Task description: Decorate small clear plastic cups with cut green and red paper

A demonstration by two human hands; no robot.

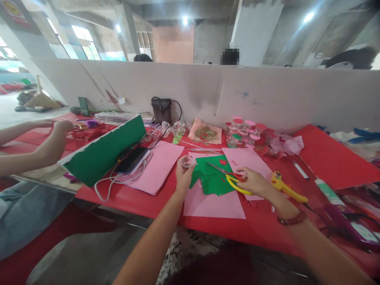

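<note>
My left hand (pixel 184 177) holds a small clear plastic cup (pixel 187 161) with its fingers wrapped round the side, just left of a cut green sheet (pixel 216 178). My right hand (pixel 252 181) is closed on the scissors (pixel 236 184), which have yellow and red handles. Their blades point left over the green sheet. Small red scraps (pixel 223 162) lie on that sheet. Under it is a pink sheet (pixel 214 204) on the red table.
Left are a stack of pink paper (pixel 157 170), a phone (pixel 132 160) with a white cable and an upright green board (pixel 103 152). A yellow glue gun (pixel 287 189) lies right. Clear cups with coloured discs (pixel 242 132) stand behind. Another person's arms (pixel 44 152) reach in at far left.
</note>
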